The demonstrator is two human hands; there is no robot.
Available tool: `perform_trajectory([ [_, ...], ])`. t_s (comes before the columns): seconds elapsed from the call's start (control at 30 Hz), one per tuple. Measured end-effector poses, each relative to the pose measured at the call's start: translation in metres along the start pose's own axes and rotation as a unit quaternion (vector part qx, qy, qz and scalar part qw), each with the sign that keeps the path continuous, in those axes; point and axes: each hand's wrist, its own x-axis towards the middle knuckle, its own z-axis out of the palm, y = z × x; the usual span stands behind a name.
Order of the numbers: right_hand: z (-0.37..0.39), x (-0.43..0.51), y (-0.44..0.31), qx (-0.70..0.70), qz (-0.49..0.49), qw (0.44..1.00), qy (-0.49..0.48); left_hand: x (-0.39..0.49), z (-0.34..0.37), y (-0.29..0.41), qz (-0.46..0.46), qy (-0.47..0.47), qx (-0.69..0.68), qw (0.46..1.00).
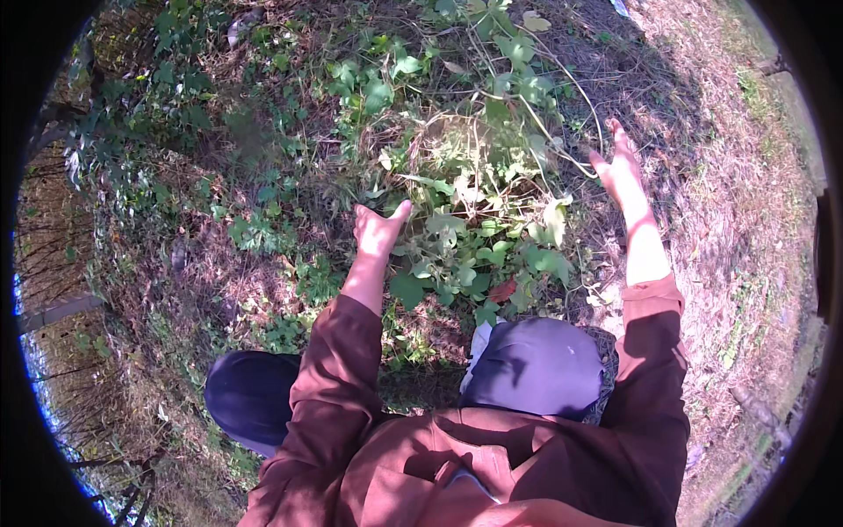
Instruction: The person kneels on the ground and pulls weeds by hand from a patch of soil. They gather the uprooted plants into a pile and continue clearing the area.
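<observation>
A tangled heap of leafy green vines (pixel 477 197) with dry stems lies on the ground in front of me. At its left edge is my left hand (pixel 380 227), thumb and fingers spread, with nothing seen between them. My right hand (pixel 618 165) is to the right of the heap, its thumb and fingers also apart. A long pale vine stem (pixel 576 82) loops out from the heap and ends up beside my right thumb; whether it touches the skin is unclear. Broad leaves (pixel 546 260) and one reddish leaf (pixel 503 290) lie nearest my knees.
My knees in dark trousers (pixel 537 369) are bent below the heap. Low weeds (pixel 257 224) cover the ground on the left, and dry grass (pixel 718 263) lies on the right. A grey beam-like piece (pixel 62 312) and bare twigs stand at the far left edge.
</observation>
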Motion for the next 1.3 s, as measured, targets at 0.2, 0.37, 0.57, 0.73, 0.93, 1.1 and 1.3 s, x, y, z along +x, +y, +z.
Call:
perform_trajectory([
  [0.2,0.099,0.009,-0.084,0.008,-0.047,0.984,-0.173,0.002,0.013,0.001,0.074,-0.079,-0.170,0.979],
  [0.37,0.157,-0.093,-0.109,0.027,-0.224,0.915,-0.335,-0.022,0.003,0.030,-0.053,-0.180,-0.195,0.962],
  [0.57,0.144,-0.146,-0.114,0.021,-0.376,0.842,-0.387,-0.046,0.015,0.051,-0.010,-0.117,-0.069,0.991],
  [0.73,0.102,-0.123,-0.125,-0.082,-0.424,0.797,-0.422,-0.030,0.015,0.036,0.045,-0.077,-0.074,0.993],
  [0.93,0.034,-0.085,-0.157,0.021,-0.365,0.913,-0.180,-0.017,-0.022,0.061,0.196,0.017,0.097,0.976],
  [1.1,0.034,-0.051,-0.210,-0.102,-0.534,0.838,0.045,-0.023,-0.059,0.093,0.414,0.071,0.176,0.890],
  [1.3,0.050,-0.006,-0.244,-0.327,-0.439,0.825,-0.138,0.008,-0.149,0.076,0.676,0.231,0.348,0.607],
])
